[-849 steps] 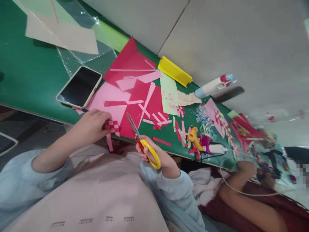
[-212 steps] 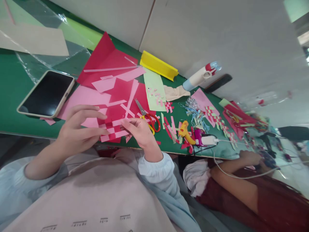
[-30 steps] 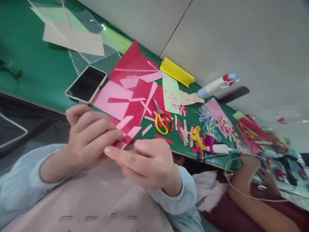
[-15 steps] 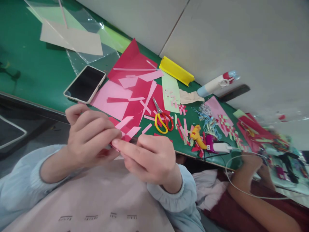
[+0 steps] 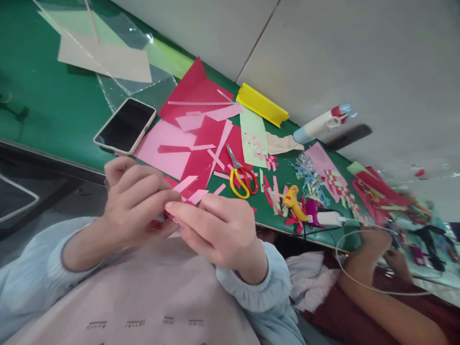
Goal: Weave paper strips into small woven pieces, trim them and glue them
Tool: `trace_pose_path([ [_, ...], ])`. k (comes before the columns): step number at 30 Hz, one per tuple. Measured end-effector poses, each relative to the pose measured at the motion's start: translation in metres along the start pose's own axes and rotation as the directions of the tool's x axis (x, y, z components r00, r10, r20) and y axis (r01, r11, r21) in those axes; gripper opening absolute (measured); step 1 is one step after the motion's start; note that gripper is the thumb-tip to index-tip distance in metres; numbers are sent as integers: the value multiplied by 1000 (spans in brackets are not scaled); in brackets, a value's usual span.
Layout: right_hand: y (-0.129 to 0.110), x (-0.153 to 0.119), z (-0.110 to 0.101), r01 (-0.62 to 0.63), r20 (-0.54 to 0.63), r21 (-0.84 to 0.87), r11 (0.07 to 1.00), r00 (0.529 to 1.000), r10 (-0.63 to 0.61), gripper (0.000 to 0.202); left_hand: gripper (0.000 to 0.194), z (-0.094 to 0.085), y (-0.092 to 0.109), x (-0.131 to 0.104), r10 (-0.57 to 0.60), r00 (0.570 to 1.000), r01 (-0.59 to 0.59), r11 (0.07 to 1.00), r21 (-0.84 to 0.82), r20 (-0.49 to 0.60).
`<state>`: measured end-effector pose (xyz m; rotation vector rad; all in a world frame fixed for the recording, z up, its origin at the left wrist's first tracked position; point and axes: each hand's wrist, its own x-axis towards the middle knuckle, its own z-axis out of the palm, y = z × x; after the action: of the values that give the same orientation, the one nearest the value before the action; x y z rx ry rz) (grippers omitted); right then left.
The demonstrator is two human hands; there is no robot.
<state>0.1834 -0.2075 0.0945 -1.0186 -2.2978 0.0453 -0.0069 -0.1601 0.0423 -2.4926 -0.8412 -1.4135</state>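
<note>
Woven red and pink paper strips (image 5: 187, 189) stick up between my hands, just off the front edge of the green table (image 5: 72, 110). My left hand (image 5: 138, 203) is closed round their lower part, fingers curled. The fingertips of my right hand (image 5: 217, 232) pinch the same strips near their lower end, touching the left fingers. The held end is mostly hidden. Beyond my right hand lie scissors with yellow and red handles (image 5: 244, 182), on loose pink strips. Pink paper (image 5: 167, 143) and red paper (image 5: 196, 91) spread out behind my hands.
A phone (image 5: 125, 125) lies at the left. Behind the scissors is a yellow holder (image 5: 262, 105). Towards the right are a yellow glue gun (image 5: 295, 203), a bottle (image 5: 319, 124), a white cable and paper scraps. Another person's arm (image 5: 381, 297) rests at the table edge.
My right hand has shifted slightly up and left, and my left hand slightly right. Both still grip the woven strips. The other person's far hand has come further into view.
</note>
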Motion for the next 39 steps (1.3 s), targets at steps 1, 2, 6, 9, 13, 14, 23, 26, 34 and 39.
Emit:
trace_pose_path([
  [1,0,1,0,10,-4,-6,1000,1000,-10,26,5,1,0,0,0,1000,0,1000,4,-9],
  [2,0,3,-1,19,-11,-21,1000,1000,-19,25,5,2,0,0,1,1000,-1,1000,6,-16],
  [6,-1,4,-1,34,-23,-90,995,999,-36,27,3,3,1,1,-6,1000,6,1000,0,-17],
  [9,-1,3,0,31,4,-80,996,1000,-31,25,2,4,2,1,-23,1000,23,1000,-10,-7],
  [13,0,1,1,20,-19,-62,998,1000,-21,22,4,4,1,1,-29,1000,29,1000,-5,2],
  [14,1,1,2,17,-31,-56,998,999,-18,22,4,5,1,1,-25,1000,26,1000,-7,2],
  [23,9,1,3,-142,-39,171,975,988,151,18,3,7,-1,-1,-277,928,328,926,-187,250],
  [26,24,-5,4,-310,-96,230,923,936,338,18,9,12,-3,-1,-582,644,764,531,-368,497],
  [34,66,-32,36,-650,-1,521,553,647,762,17,28,25,-10,-8,-534,7,774,-532,-342,846],
  [39,67,-38,45,-697,287,660,279,578,764,43,34,28,-8,-6,-481,-121,674,-682,-283,869],
])
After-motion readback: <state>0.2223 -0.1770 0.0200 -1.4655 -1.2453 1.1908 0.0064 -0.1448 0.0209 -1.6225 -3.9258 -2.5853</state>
